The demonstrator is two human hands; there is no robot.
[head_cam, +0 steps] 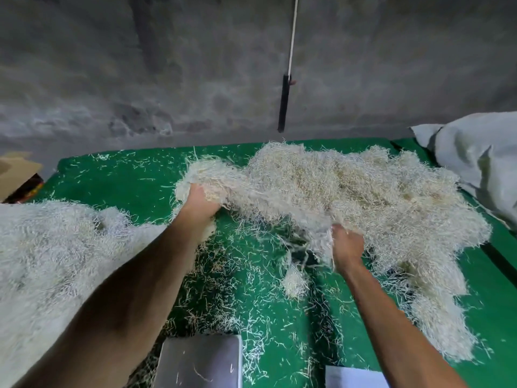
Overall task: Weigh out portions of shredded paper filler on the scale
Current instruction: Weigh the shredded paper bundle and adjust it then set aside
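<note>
A big heap of pale shredded paper filler (349, 197) lies across the right and far part of the green table (117, 177). My left hand (200, 203) grips the heap's left edge and lifts a wad of it. At the heap's near edge my right hand (347, 247) clutches a hanging bunch of shreds. Both hands hold parts of the same raised mass. The scale's grey metal platform (200, 359) sits at the near edge, below my left forearm, with only a few stray strands on it.
A second mound of shreds (50, 247) covers the table's left side. Loose strands litter the green surface between. A grey sack (481, 163) lies at the far right, cardboard (14, 172) at the far left. A black bar (284, 105) hangs on a white cord before the concrete wall. White paper (355, 378) lies beside the scale.
</note>
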